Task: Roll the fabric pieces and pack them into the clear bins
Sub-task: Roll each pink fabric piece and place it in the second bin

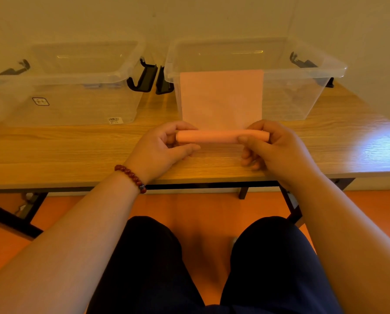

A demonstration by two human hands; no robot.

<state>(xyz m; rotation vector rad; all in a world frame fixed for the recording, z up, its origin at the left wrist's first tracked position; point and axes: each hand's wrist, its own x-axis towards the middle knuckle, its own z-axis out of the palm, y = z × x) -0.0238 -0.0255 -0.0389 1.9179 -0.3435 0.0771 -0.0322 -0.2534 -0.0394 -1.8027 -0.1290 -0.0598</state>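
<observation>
Two hands on one piece: pink fabric, centre of frame, part rolled; rolled end lies crosswise at mid-frame, over the wooden table, near its front edge; cannot tell whether the roll rests on the top or sits just off it.

Left hand holds the roll's left end; fingers curled over the top, thumb underneath; narrow grip, closed round the fabric. Right hand holds the right end; thumb pressed on the near face, fingers curled over the far side; same tight hold.

Unrolled part runs up-frame from the roll as a flat sheet, in front of the right clear bin's front wall; its far edge sits about level with that bin's rim; contact with the wall cannot be told.

Left clear bin upper left of frame, just beside the right one; black latches between them; barcode sticker on the left bin's lower front corner.

Beaded bracelet on the left wrist; dark trousers at bottom centre; orange floor under the table.
</observation>
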